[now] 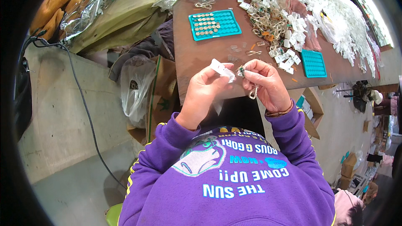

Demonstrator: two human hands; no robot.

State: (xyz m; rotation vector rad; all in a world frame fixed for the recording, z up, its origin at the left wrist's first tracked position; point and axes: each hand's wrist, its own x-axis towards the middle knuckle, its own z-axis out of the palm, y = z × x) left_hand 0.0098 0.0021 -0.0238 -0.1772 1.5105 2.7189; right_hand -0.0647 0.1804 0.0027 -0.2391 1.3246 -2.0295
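Observation:
In front of my chest, at the table's near edge, my left hand (202,94) is closed on a white plastic casing (221,69) between thumb and fingers. My right hand (268,84) pinches a small green-and-dark part, likely a circuit board (240,71), just right of the casing. A beige cord loop (253,92) hangs below the right fingers. The two held pieces are close together but look apart. Beyond my hands, a teal tray (229,33) carries rows of small round metallic discs. The fingers partly hide both held pieces.
A heap of beige cords (268,16) and white casings (289,60) covers the table's right middle, beside a second teal tray (314,63). White pieces (345,29) pile up farther right. An open cardboard box (314,109) stands below the table's right edge; a plastic bag (136,88) hangs left.

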